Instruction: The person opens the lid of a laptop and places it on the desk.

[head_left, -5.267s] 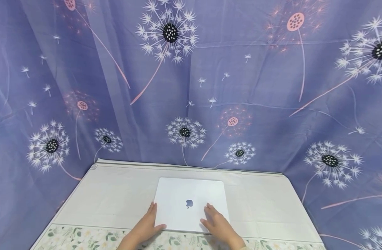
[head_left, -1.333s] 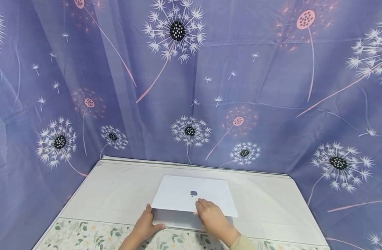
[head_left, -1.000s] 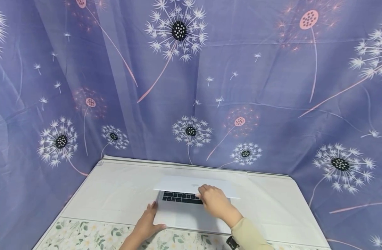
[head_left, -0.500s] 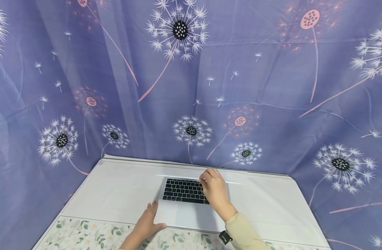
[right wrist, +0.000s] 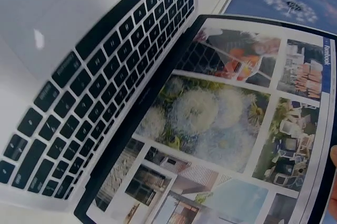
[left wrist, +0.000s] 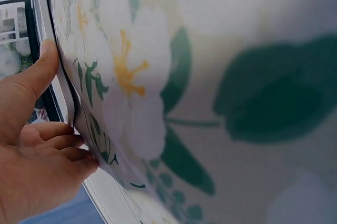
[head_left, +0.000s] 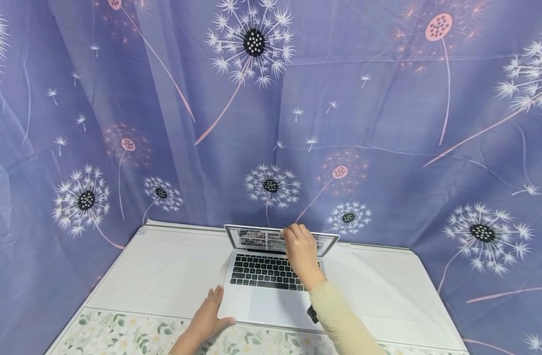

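A silver laptop [head_left: 271,303] stands opened on the table, its black keyboard [head_left: 264,268] showing and its lit screen [head_left: 253,237] tilted up at the back. My right hand [head_left: 303,254] pinches the top edge of the lid, hiding part of the screen and some keys; in the right wrist view only its fingertips [right wrist: 334,182] show at the lid's edge. My left hand [head_left: 207,315] holds the base at the front left corner, fingers along the left side and thumb at the front edge. In the left wrist view the left hand [left wrist: 37,145] touches that edge.
The white table [head_left: 164,276] has a floral cloth strip [head_left: 120,333] along its front. A purple dandelion-print curtain [head_left: 200,187] hangs close behind the table and at both sides. A dark device [head_left: 313,314] sits at the right sleeve's cuff.
The laptop was closed at first. My right hand has lifted its lid up and back, baring the keyboard and then the lit screen. My left hand has stayed at the left corner.
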`<move>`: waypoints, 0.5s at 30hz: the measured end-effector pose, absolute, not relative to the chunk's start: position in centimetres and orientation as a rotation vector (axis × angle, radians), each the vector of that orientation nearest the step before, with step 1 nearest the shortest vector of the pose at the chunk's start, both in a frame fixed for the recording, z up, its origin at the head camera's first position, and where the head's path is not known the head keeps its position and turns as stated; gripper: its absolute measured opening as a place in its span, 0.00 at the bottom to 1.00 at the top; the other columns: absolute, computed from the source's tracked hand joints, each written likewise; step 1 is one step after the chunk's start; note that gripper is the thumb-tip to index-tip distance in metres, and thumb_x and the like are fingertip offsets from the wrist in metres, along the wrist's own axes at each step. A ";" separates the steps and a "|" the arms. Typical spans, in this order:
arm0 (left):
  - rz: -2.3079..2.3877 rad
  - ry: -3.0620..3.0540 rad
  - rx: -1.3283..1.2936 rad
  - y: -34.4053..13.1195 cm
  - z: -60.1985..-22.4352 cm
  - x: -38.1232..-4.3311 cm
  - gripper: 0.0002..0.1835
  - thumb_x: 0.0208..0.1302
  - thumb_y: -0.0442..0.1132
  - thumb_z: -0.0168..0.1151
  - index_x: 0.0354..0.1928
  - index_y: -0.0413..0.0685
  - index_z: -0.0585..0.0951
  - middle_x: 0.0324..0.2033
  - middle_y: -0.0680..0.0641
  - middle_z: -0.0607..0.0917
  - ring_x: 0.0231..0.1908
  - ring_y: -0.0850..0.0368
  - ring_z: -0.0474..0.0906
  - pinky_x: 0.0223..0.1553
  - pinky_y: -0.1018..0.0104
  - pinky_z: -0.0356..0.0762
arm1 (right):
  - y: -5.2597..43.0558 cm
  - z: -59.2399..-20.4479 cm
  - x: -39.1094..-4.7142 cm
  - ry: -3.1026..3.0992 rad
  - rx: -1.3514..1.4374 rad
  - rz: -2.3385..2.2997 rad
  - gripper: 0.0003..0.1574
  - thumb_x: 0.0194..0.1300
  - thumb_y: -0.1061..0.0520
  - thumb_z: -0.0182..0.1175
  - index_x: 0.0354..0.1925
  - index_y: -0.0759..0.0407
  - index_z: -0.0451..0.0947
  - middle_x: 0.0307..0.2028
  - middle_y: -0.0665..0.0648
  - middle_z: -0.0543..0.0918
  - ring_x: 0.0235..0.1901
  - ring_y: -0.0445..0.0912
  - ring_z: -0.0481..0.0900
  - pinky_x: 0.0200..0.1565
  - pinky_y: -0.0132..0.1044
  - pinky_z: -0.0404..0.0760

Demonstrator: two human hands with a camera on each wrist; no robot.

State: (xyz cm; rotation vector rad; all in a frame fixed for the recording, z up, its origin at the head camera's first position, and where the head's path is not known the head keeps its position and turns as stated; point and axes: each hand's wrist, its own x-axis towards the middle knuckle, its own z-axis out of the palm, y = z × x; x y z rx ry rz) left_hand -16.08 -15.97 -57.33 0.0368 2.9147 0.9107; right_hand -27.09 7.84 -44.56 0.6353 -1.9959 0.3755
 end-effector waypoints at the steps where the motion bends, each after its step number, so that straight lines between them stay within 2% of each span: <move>1: 0.911 2.914 0.032 -16.0 -57.3 -16.1 0.54 0.33 0.59 0.66 0.62 0.33 0.59 0.62 0.35 0.58 0.62 0.36 0.49 0.59 0.41 0.52 | 7.8 -44.5 -27.5 -1.990 0.630 0.358 0.02 0.50 0.65 0.64 0.25 0.64 0.79 0.23 0.53 0.74 0.23 0.46 0.69 0.23 0.33 0.72; 7: 0.906 2.912 0.020 -15.9 -57.2 -16.0 0.56 0.32 0.61 0.65 0.62 0.33 0.59 0.63 0.35 0.58 0.63 0.37 0.49 0.60 0.42 0.51 | 7.8 -44.2 -29.3 -2.001 0.621 0.312 0.03 0.50 0.65 0.64 0.27 0.64 0.80 0.23 0.53 0.73 0.23 0.46 0.69 0.24 0.34 0.74; 10: 0.910 2.911 0.025 -15.9 -57.1 -15.9 0.55 0.32 0.60 0.65 0.62 0.33 0.59 0.63 0.35 0.58 0.63 0.37 0.49 0.60 0.42 0.51 | 7.9 -44.1 -29.9 -2.046 0.637 0.292 0.07 0.51 0.65 0.63 0.33 0.66 0.80 0.26 0.55 0.74 0.26 0.46 0.70 0.27 0.34 0.76; 12: 0.914 2.910 0.026 -15.9 -57.1 -16.0 0.55 0.33 0.60 0.65 0.62 0.33 0.59 0.63 0.35 0.58 0.63 0.37 0.49 0.60 0.42 0.50 | 8.1 -44.1 -30.3 -2.094 0.651 0.264 0.12 0.52 0.64 0.63 0.38 0.67 0.80 0.29 0.56 0.75 0.29 0.47 0.72 0.32 0.34 0.77; 15: 0.914 2.909 0.026 -15.9 -57.2 -16.0 0.56 0.32 0.61 0.65 0.62 0.33 0.59 0.63 0.35 0.58 0.63 0.37 0.49 0.60 0.42 0.50 | 8.5 -44.1 -30.9 -2.191 0.674 0.189 0.21 0.52 0.62 0.63 0.46 0.68 0.76 0.36 0.58 0.75 0.37 0.49 0.73 0.46 0.37 0.76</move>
